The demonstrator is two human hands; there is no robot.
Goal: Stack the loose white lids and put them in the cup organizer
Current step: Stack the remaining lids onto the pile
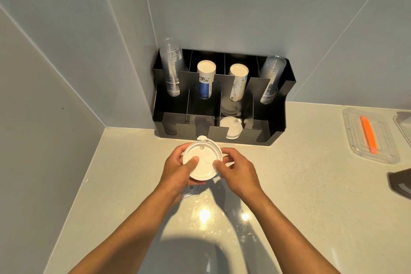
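Observation:
A stack of white lids (202, 158) is held above the counter, just in front of the black cup organizer (275, 122). My left hand (178, 171) grips the stack from the left with the thumb on top. From the right, my right hand (238, 173) holds it with fingers on the rim. More white lids (231, 128) lie in the organizer's third front compartment. A clear lid (191, 191) lies on the counter under my left hand, partly hidden.
The organizer's back row holds two stacks of clear cups (172, 69) and two stacks of paper cups (205, 78). A clear tray (369, 135) with an orange tool (369, 134) sits at the right. A dark object (400, 182) is at the right edge.

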